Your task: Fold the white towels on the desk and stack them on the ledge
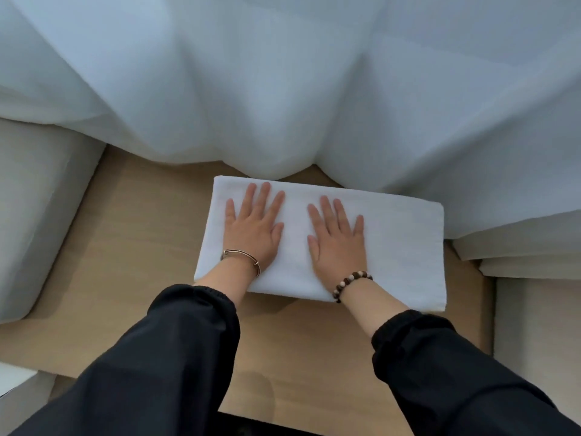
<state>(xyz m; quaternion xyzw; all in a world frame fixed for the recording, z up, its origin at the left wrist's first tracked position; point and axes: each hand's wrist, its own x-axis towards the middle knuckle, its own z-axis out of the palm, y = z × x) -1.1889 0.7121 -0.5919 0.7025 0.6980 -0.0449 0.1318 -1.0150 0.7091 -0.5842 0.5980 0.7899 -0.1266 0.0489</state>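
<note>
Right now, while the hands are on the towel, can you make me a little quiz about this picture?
1. True or false: the left hand and the right hand both lie flat, fingers straight, on the folded white towel.
2. Which wrist wears the beaded bracelet? A: left. B: right. C: neither.
3. Fill in the missing word: just behind the towel hangs a sheer white ____.

Key: 1 true; 2 B; 3 curtain.
</note>
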